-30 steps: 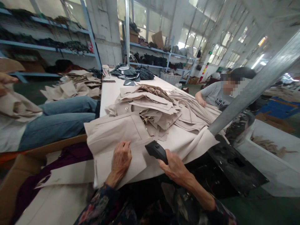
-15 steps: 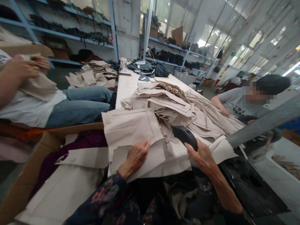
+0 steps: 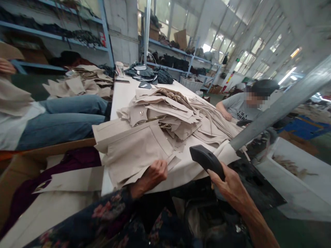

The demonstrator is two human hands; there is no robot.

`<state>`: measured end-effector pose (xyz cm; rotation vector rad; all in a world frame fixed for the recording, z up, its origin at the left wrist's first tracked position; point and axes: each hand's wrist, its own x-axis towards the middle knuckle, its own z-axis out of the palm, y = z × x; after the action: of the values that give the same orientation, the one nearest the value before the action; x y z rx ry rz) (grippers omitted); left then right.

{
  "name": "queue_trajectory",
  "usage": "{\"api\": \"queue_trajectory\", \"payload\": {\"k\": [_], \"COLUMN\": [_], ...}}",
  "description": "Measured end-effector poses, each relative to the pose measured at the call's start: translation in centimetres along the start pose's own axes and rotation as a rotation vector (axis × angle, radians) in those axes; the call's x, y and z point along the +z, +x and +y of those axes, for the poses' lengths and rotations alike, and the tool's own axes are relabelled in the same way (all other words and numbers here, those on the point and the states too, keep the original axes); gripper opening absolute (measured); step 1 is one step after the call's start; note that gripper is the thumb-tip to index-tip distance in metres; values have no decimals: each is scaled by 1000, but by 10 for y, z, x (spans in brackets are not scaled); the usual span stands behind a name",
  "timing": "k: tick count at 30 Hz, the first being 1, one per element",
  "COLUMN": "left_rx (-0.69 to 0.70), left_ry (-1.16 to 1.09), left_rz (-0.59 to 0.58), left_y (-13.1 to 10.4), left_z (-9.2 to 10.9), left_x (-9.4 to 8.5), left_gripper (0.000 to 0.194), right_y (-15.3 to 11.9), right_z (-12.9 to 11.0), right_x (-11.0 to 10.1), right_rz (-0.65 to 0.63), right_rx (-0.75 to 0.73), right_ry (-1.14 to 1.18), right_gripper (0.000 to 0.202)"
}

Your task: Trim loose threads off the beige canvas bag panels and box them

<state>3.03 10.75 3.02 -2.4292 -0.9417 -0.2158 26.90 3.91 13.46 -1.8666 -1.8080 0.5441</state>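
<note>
My left hand (image 3: pixel 153 175) is closed, its fingers curled over the near right edge of a beige fabric panel (image 3: pixel 137 148) with stitched lines. The panel lies on other beige pieces at the near edge of the white table (image 3: pixel 122 93). In my right hand (image 3: pixel 230 186) is a black handheld tool (image 3: pixel 207 159) with a blunt, curved body; its exact kind is unclear. The tool points up and left, apart from the panel. Behind the panel rises a loose pile of beige fabric pieces (image 3: pixel 168 112), some with metal fittings.
A cardboard box (image 3: pixel 18 175) with beige and purple fabric stands at the left, near a seated person's jeans (image 3: pixel 64 120). A grey metal pole (image 3: pixel 279 103) slants across the right, before another person (image 3: pixel 240 105). Beyond it is a white bin (image 3: pixel 297 182).
The view has turned right, so the scene sits further left. My left hand has gone from lying on the fabric to curling over the panel's edge. The black tool stays in my right hand.
</note>
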Motion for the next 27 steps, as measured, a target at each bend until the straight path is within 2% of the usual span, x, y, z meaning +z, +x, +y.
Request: {"api": "queue_trajectory", "payload": {"k": [2,4,7,10,15,18,22,27], "left_rx": [-126,-194,-220,-269,-331,-368,-365,-358], "left_ry": [-41,-71,-66,-51,-56,-97,-142,-184], "left_rz": [-54,-70,-35,7,97,109,60,56], "left_y": [-10,-16,-22,-27,-34,-32,-28,-29], "left_z": [27,38,37,38,50,49,42,42], "left_x": [13,19,19,19,26,25,22,23], "left_gripper": [21,21,26,32,33,31,31,30], "right_y": [-10,-17,-20,-15,5,20,30,18], "right_z": [2,1,-5,-13,-23,-28,-32,-32], "right_x": [-1,2,15,39,82,97,100,91], "right_rz": [-15,-36,-78,-85,-123,-131,-99,-141], "right_rx": [16,39,32,-25,-142,-143,-114,-151], "right_ry": [-10,-29,-78,-176,-393,-502,-566,-599], "right_gripper": [23,22,19,16,16,18,22,21]}}
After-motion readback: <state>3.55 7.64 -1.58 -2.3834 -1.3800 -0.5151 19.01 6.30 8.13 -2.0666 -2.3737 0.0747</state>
